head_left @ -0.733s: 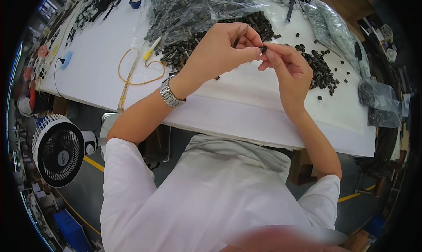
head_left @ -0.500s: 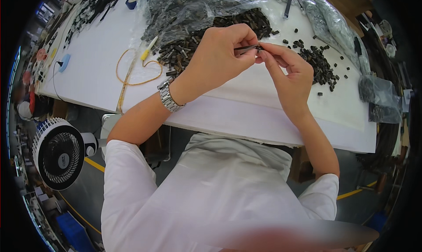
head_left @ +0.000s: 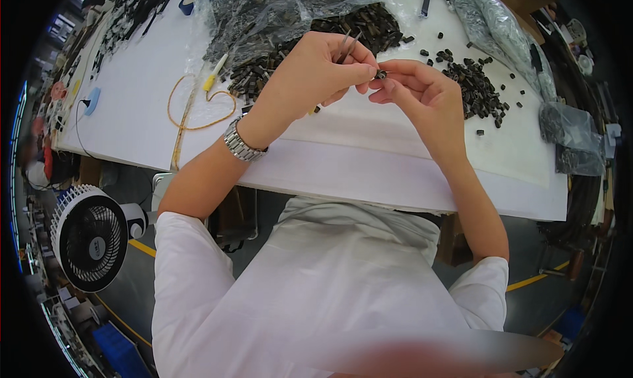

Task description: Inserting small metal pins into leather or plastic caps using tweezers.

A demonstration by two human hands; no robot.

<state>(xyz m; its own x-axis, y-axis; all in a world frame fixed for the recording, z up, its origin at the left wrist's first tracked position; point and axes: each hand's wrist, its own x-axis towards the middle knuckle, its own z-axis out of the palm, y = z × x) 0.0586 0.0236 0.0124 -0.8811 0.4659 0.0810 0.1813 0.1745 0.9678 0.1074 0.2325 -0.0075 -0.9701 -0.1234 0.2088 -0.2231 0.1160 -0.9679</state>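
Note:
Over the white table, my left hand (head_left: 313, 81), with a metal watch (head_left: 241, 142) at its wrist, is closed around dark tweezers (head_left: 347, 50). Their two thin prongs stick up apart above its fingers. At the meeting fingertips of both hands is a small black tubular piece (head_left: 380, 75). My right hand (head_left: 428, 101) pinches this piece between thumb and fingers, and the left thumb and index finger touch or nearly touch it. A large pile of dark short pieces (head_left: 376, 25) lies beyond the hands, and a smaller pile of black pieces (head_left: 478, 91) sits to the right.
Clear plastic sheeting (head_left: 264, 12) covers part of the large pile. A yellow-and-white pen-like tool (head_left: 214, 74) and an orange cord (head_left: 175, 111) lie at left. Plastic bags (head_left: 573, 134) rest along the right edge. A fan (head_left: 92, 239) stands left of the table (head_left: 395, 177).
The tweezers have swung from lying level toward the right hand to pointing up, their prongs now apart. Both hands have shifted slightly left, and the small black piece shows between the fingertips.

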